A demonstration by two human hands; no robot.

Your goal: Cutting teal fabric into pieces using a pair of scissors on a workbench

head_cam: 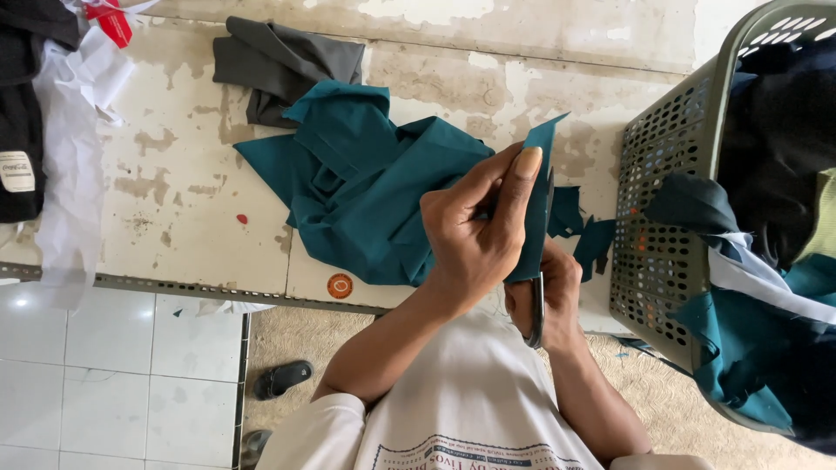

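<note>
My left hand (479, 226) pinches a small teal fabric piece (538, 152), holding it upright in front of me. My right hand (550, 300) sits just below and behind it, gripping dark scissors (542, 278) whose blades run up along the edge of that piece. A larger crumpled heap of teal cloth (357, 183) lies on the worn white table (174, 183) just left of my hands. Small teal offcuts (585, 228) lie on the table right of my hands.
A grey-green perforated laundry basket (670, 174) stands at the right, stuffed with dark and teal fabric. Folded grey cloth (279, 61) lies at the back, white and black garments (61, 113) at the left edge. Below are white floor tiles (113, 374) and a dark sandal (283, 379).
</note>
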